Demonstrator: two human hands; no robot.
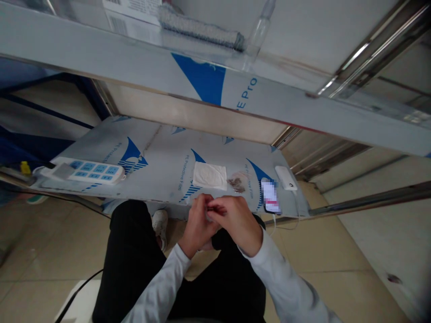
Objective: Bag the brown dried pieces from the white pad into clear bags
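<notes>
My left hand (199, 224) and my right hand (237, 220) meet just over the front edge of the lower metal shelf (161, 157). The fingers of both are pinched together, tip against tip. Something small and dark shows between them, too small to name. Just beyond my fingers lies a folded white tissue or cloth (210, 175). Beside it, to the right, is a clear plastic bag (237, 182) with small dark bits in it.
A white power strip (97, 172) lies at the shelf's left. At the right are a phone (270, 196) with a cable and a white power bank (286, 177). The upper shelf (141, 67) crosses above, bearing a grey fuzzy roll (198, 29) and a clear tube (261, 31).
</notes>
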